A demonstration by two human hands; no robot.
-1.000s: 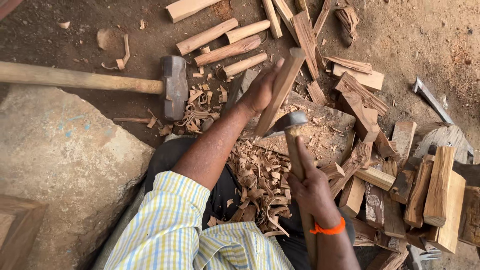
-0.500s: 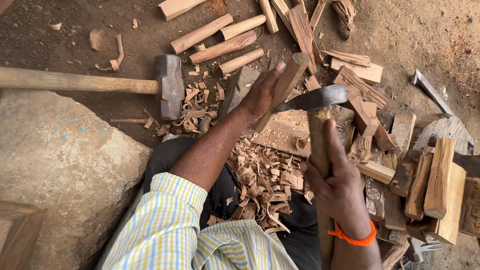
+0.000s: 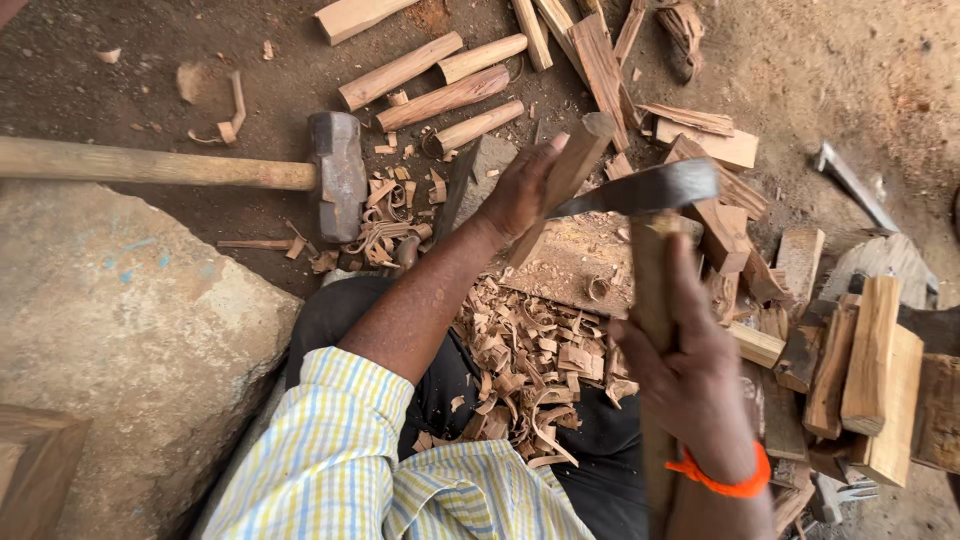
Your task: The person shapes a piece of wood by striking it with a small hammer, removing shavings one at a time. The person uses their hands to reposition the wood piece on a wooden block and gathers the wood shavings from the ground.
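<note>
My left hand (image 3: 520,190) grips a long wooden stick (image 3: 575,160) that stands tilted on a flat wooden chopping block (image 3: 575,265). My right hand (image 3: 685,375), with an orange band at the wrist, is closed round the wooden handle of an adze (image 3: 650,290). Its dark metal blade (image 3: 640,190) is raised level with the upper part of the stick, edge pointing toward it. Curled wood shavings (image 3: 530,360) lie in a heap on my lap and beside the block.
A sledgehammer (image 3: 335,175) with a long wooden handle lies on the ground at the left, above a large grey stone (image 3: 120,330). Several trimmed wooden sticks (image 3: 440,70) lie at the top. Split wood pieces (image 3: 860,370) are piled at the right.
My right hand has lifted the adze from low beside the block up to the stick's upper part. The left hand keeps holding the stick in place.
</note>
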